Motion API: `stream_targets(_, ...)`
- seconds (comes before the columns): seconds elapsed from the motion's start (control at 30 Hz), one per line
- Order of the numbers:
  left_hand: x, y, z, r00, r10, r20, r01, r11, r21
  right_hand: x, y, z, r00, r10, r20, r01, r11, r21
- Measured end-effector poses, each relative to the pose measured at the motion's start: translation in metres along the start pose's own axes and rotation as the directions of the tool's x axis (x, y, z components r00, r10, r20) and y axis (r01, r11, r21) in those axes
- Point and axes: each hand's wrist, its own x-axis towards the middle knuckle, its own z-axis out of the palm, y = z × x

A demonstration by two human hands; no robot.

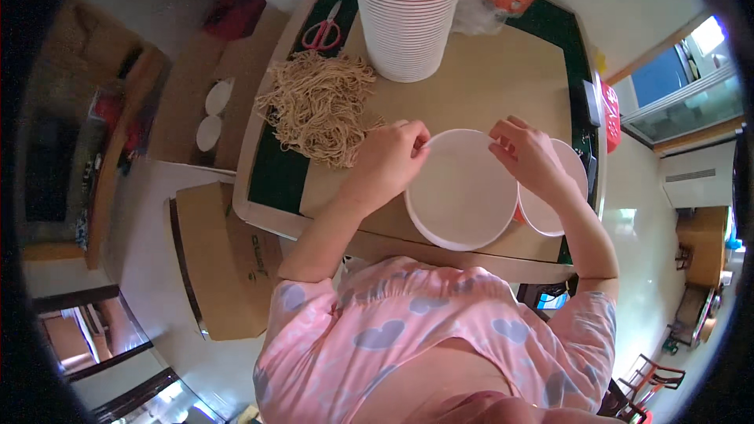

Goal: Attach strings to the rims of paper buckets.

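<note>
Head view: left hand [389, 159] pinching the near-left rim of a white paper bowl [463, 188], fingers curled shut on the edge; right hand [528, 153] gripping the far-right rim of the same bowl, fingers bent over it. Bowl empty, resting on the brown surface [487, 78], just left of a second white bowl [559, 204] partly tucked beneath it. Pile of dry tan noodles [318, 106] well left of the bowl, untouched. Tall stack of orange-and-white cups [408, 16] beyond the bowl; red-handled scissors [323, 31] farther left. Judging by this: one bowl being separated, nothing filled so far, noodles not yet portioned.
</note>
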Motion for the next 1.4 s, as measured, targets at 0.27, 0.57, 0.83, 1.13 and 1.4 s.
stream_targets(0.27,0.004,-0.012,-0.014,0.997,-0.074,-0.015,0.067,0.960,-0.272,-0.012,-0.024,-0.032,0.994,0.077,0.074,-0.084,0.992,0.090)
stream_targets(0.57,-0.015,-0.029,-0.008,1.000,0.016,0.010,-0.013,0.959,-0.284,-0.021,0.022,-0.106,0.940,0.224,-0.257,-0.027,0.801,0.598)
stream_targets(0.83,-0.032,-0.013,0.010,0.998,0.013,0.056,-0.011,0.999,-0.036,0.038,0.088,-0.089,0.899,0.315,-0.303,-0.130,0.854,0.504)
stream_targets(1.13,-0.002,-0.031,0.025,0.988,-0.079,-0.133,0.079,0.997,-0.008,0.070,0.123,-0.007,0.960,0.203,-0.195,-0.208,0.978,-0.002)
stream_targets(1.4,0.008,-0.113,-0.017,0.798,-0.158,-0.582,0.310,0.935,0.171,0.024,0.080,-0.039,0.934,0.156,-0.321,-0.091,0.974,0.209)
